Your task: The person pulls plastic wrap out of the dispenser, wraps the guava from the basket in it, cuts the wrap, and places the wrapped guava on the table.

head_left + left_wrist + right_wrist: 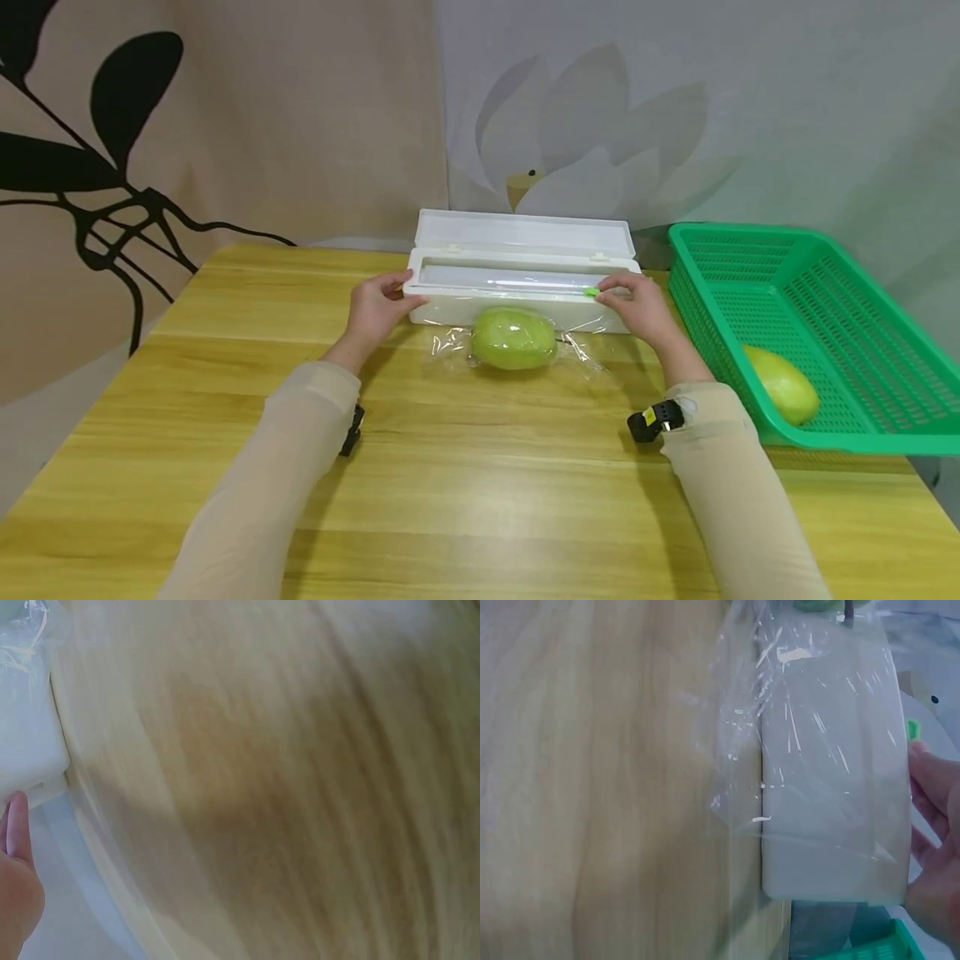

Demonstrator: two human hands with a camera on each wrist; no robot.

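Observation:
A long white cling film dispenser (pixel 525 312) stands at the back of the table with its lid (pixel 525 233) raised. My left hand (pixel 377 307) grips its left end, the thumb at the front and the fingers over the top. At the right end my right hand (pixel 637 307) pinches a small green slide cutter (pixel 591 292) on the dispenser's top edge. Against the dispenser's front lies a green melon-like fruit (pixel 513 338) covered in clear cling film (pixel 450 343). In the right wrist view the film (pixel 742 750) hangs wrinkled over the dispenser's front and onto the table.
A green plastic basket (pixel 720 392) stands at the table's right edge, with one yellow-green fruit (pixel 782 385) inside. Behind the wooden table (pixel 465 500) is a wall covering (pixel 315 125) with leaf and flower patterns.

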